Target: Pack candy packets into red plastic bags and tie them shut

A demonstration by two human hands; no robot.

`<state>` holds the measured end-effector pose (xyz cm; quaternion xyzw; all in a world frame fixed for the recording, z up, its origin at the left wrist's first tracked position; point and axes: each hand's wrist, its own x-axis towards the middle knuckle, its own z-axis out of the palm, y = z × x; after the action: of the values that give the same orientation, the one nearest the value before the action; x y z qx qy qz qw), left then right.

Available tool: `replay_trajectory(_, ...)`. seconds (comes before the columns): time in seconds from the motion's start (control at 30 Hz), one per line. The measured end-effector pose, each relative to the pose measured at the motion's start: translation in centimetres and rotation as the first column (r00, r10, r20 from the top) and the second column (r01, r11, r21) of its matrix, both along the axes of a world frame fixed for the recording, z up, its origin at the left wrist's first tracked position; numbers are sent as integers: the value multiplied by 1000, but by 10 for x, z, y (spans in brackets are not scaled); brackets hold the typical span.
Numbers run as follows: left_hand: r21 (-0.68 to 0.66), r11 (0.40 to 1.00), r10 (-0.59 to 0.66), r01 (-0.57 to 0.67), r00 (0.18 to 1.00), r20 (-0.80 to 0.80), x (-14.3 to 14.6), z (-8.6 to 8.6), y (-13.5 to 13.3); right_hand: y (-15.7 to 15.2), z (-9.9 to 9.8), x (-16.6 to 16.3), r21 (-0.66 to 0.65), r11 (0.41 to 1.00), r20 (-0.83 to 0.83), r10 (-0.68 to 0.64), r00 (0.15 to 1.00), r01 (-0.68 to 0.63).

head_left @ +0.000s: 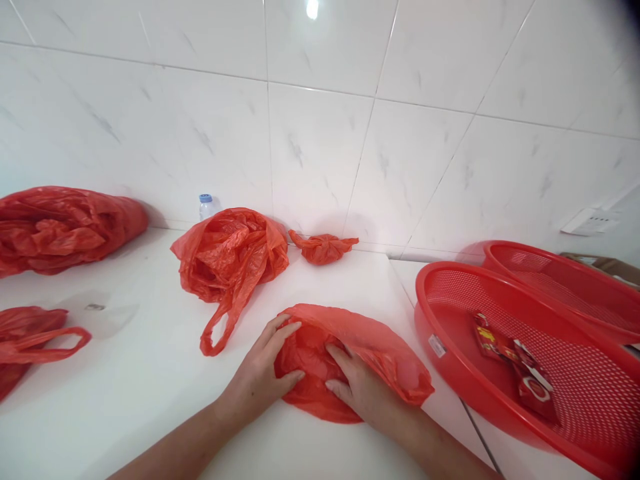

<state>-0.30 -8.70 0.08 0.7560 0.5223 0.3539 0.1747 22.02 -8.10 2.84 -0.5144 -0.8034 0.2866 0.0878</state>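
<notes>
A thin red plastic bag [320, 407] lies spread on the white table before me, its mouth facing me. At its left edge rests my left hand [260, 373], thumb and fingers apart and touching the film. My right hand [365, 387] reaches into the bag's mouth from the right, its fingers spread against the inner film and its thumb apart from them. Neither hand is closed round anything. Just beyond them sits a crumpled red bag [235, 257] with a loop handle toward me. A small knotted red bag [324, 249] lies by the wall.
To the right stands a large red plastic basket [435, 320] with several red packets [515, 360] inside; another red basket [565, 267] is behind it. On the left are a big red bag bundle [70, 230] and a handled red bag [30, 340]. A blue-capped bottle [205, 207] stands near the tiled wall.
</notes>
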Motion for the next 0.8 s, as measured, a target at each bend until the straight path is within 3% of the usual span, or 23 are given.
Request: replay_trajectory(0.8, -28, 1000, -5, 6, 1000, 4, 1, 0, 1, 0, -5, 1, 47, 999, 19, 2, 1000, -3)
